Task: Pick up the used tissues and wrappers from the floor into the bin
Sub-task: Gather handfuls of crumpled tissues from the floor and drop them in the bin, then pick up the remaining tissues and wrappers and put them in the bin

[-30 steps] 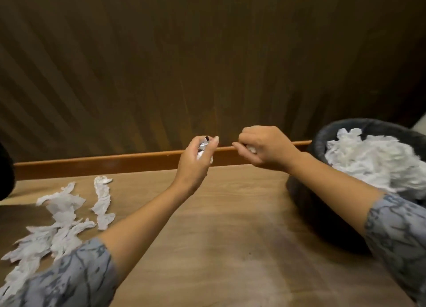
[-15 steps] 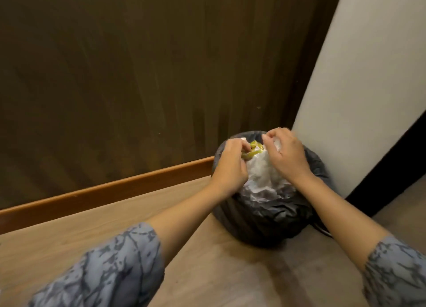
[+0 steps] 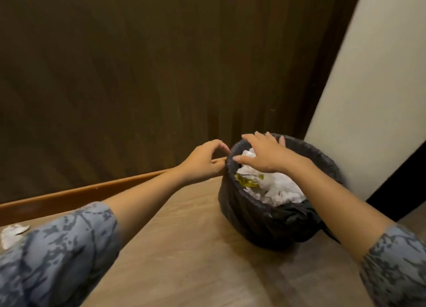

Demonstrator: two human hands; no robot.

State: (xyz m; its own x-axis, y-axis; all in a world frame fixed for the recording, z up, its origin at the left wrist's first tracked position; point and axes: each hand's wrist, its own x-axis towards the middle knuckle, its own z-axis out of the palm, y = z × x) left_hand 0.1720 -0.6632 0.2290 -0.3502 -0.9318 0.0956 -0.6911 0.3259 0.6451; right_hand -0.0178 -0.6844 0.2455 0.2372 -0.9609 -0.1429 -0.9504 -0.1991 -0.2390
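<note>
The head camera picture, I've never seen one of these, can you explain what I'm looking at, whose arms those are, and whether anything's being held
This is one picture from a wide-angle camera worn on a person's head, looking forward and down, so the two arms reaching in from the bottom are the wearer's own. There is no machine here, only bare hands and grey patterned sleeves.

The left hand is beside the rim of the bin, fingers curled, and seems to hold nothing. The right hand is spread open, palm down, over the bin and also holds nothing.

The bin is lined with a black bag and stands on a wooden floor by a dark panelled wall. Inside lie white tissues and a yellow-green wrapper. At the far left edge, one more white tissue scrap lies on the floor, not yet picked up.
</note>
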